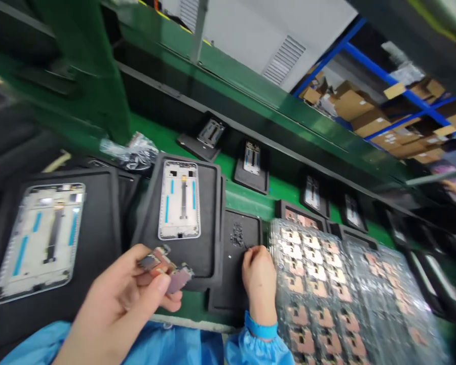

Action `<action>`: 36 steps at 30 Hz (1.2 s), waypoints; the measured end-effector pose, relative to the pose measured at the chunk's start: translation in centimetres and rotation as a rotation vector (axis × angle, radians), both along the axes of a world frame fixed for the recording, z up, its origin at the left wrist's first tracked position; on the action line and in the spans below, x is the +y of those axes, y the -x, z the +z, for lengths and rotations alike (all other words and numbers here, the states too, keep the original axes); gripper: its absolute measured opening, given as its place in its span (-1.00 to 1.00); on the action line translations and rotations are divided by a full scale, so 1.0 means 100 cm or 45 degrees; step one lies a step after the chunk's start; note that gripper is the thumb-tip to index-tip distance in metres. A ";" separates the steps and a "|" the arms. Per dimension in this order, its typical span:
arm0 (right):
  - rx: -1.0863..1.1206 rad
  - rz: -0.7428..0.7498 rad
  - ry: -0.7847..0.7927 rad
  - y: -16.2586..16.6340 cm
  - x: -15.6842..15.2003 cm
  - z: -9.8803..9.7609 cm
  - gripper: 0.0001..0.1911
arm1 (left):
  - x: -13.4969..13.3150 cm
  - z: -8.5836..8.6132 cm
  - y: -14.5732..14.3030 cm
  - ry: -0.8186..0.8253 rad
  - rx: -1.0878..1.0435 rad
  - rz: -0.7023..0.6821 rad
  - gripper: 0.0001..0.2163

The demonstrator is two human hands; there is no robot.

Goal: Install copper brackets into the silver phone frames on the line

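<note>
My left hand (pixel 125 299) is closed round a small circuit board (pixel 165 267) with copper-coloured shields, held above the front edge of a black foam tray (pixel 209 203) that carries a phone frame (pixel 180 199). My right hand (pixel 259 276) is pinched at the edge of a smaller black tray (pixel 228 284) that holds a heap of tiny screws (pixel 236 234); what its fingertips hold is too small to make out. Both wrists wear blue sleeves.
Another phone frame on a black tray (pixel 41 238) lies at the left. A clear blister tray of several circuit boards (pixel 327 294) sits at the right. More trays with frames (pixel 253 159) ride the green belt behind. Crumpled plastic (pixel 131 152) lies near the green post. Shelves with cardboard boxes (pixel 372 116) stand far right.
</note>
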State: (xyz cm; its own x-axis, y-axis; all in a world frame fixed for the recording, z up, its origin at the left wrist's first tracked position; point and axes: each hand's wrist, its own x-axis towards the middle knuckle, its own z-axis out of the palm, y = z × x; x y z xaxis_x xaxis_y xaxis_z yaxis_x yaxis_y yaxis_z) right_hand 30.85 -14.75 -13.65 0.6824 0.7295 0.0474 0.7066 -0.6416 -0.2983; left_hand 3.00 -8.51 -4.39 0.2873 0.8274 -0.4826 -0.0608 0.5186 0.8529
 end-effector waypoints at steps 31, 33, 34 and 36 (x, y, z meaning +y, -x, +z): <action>0.988 0.410 -0.554 0.129 0.005 0.088 -0.80 | 0.004 0.003 -0.004 -0.088 -0.127 -0.249 -0.82; 1.023 0.451 -0.498 0.123 0.005 0.090 -0.81 | 0.004 0.003 -0.004 -0.101 -0.098 -0.286 -0.82; 1.032 0.477 -0.463 0.120 0.005 0.092 -0.81 | 0.004 0.002 -0.003 -0.108 -0.088 -0.316 -0.81; 1.028 0.523 -0.394 0.114 0.005 0.094 -0.81 | 0.006 0.002 -0.002 -0.133 -0.085 -0.392 -0.80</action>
